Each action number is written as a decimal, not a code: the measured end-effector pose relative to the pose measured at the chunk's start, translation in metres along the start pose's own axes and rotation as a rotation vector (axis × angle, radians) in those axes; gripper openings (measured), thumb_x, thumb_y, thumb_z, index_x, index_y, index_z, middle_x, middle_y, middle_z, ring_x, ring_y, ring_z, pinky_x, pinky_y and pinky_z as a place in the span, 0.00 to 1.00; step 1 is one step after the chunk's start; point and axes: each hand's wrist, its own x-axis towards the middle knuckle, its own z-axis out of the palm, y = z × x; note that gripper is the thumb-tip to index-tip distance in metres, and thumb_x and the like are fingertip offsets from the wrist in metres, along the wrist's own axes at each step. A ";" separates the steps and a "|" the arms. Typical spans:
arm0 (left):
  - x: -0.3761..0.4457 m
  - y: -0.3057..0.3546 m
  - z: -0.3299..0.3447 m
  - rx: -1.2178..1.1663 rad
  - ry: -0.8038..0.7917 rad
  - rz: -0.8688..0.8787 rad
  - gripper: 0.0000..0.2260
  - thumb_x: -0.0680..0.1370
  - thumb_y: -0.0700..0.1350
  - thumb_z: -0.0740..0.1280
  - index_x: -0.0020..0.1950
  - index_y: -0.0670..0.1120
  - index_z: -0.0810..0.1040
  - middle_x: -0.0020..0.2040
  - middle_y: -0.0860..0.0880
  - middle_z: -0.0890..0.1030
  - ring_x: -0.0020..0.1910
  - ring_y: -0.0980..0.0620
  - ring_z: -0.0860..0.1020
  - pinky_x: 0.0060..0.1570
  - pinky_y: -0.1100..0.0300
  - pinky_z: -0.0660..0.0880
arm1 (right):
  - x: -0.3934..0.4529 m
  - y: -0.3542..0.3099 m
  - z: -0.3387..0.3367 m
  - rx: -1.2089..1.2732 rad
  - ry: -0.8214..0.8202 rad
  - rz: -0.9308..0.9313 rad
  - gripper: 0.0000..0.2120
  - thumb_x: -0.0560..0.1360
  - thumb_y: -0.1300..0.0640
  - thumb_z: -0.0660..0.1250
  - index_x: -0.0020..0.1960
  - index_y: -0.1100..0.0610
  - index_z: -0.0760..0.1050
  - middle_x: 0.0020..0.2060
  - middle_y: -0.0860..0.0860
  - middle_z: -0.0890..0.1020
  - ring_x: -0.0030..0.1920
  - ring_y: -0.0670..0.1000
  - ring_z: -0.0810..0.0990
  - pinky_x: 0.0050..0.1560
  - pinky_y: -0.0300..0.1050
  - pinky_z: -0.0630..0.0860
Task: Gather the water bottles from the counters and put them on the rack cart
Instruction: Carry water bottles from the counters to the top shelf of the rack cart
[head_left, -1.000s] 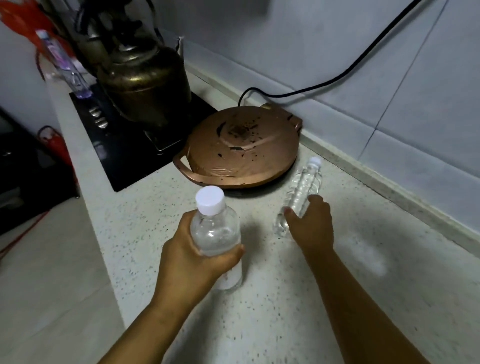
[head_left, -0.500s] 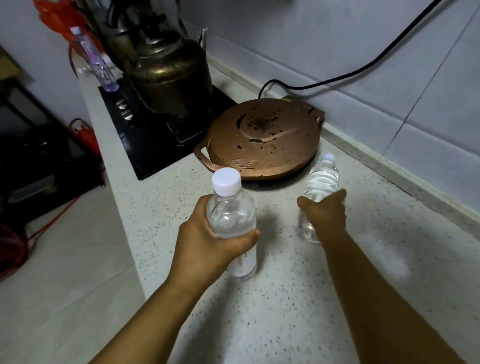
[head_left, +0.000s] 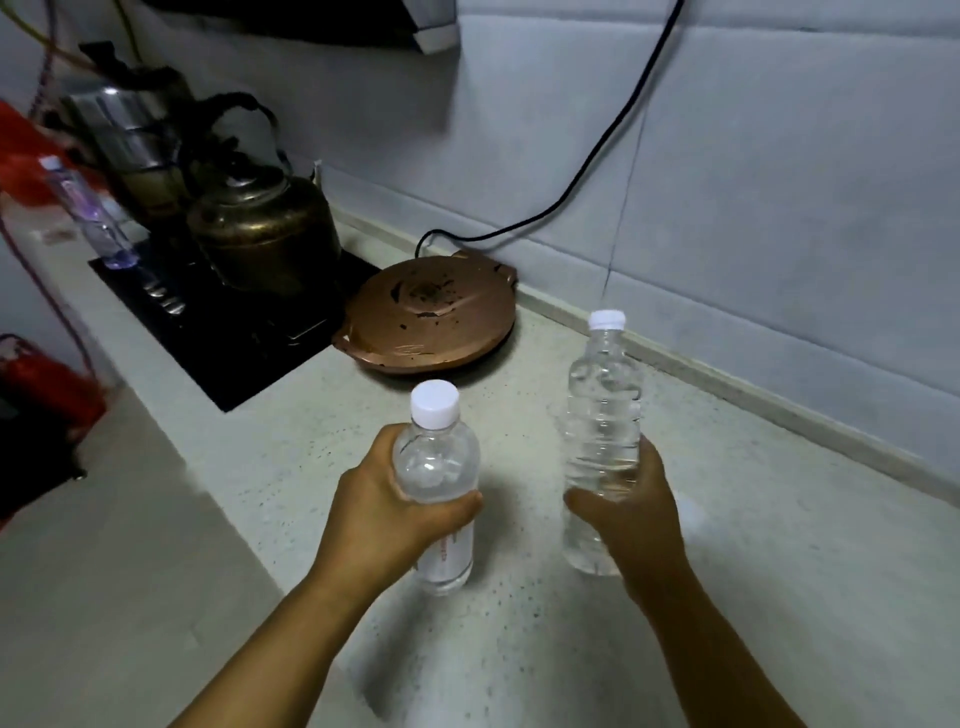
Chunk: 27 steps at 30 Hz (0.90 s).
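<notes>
My left hand (head_left: 387, 512) grips a short clear water bottle (head_left: 435, 467) with a white cap, held upright above the speckled counter (head_left: 779, 545). My right hand (head_left: 631, 514) holds a taller ribbed clear bottle (head_left: 602, 410), also white-capped and upright, lifted off the counter. A third bottle with a purple label (head_left: 85, 213) stands at the far left end of the counter, beside the black stove top. The rack cart is not in view.
A brass kettle (head_left: 262, 241) sits on the black stove top (head_left: 234, 317). A copper-coloured round electric pan (head_left: 428, 314) lies behind the bottles, its black cable (head_left: 597, 156) running up the tiled wall. A red object (head_left: 47, 384) sits on the floor at left.
My right hand has lifted the ribbed bottle from lying on the counter to upright in the air. Both hands and bottles have drawn back from the pan as the view pulled away.
</notes>
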 end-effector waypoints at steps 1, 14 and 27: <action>-0.011 0.000 -0.002 0.004 -0.033 0.024 0.26 0.63 0.51 0.77 0.52 0.64 0.66 0.47 0.63 0.74 0.46 0.59 0.76 0.38 0.69 0.69 | -0.021 -0.003 -0.006 0.027 0.015 -0.003 0.29 0.64 0.67 0.73 0.58 0.48 0.67 0.50 0.49 0.79 0.46 0.46 0.79 0.47 0.43 0.75; -0.188 0.006 -0.001 0.015 -0.533 0.353 0.28 0.60 0.52 0.78 0.56 0.58 0.70 0.46 0.61 0.77 0.46 0.60 0.77 0.40 0.67 0.71 | -0.308 0.009 -0.062 0.153 0.435 0.034 0.33 0.61 0.68 0.75 0.58 0.48 0.66 0.47 0.45 0.79 0.41 0.39 0.81 0.36 0.30 0.76; -0.406 0.035 0.071 0.036 -1.095 0.622 0.25 0.62 0.49 0.78 0.53 0.59 0.69 0.45 0.57 0.78 0.44 0.56 0.77 0.39 0.64 0.71 | -0.580 0.069 -0.126 0.296 0.976 0.117 0.26 0.63 0.69 0.73 0.51 0.46 0.69 0.43 0.52 0.81 0.38 0.45 0.82 0.35 0.36 0.78</action>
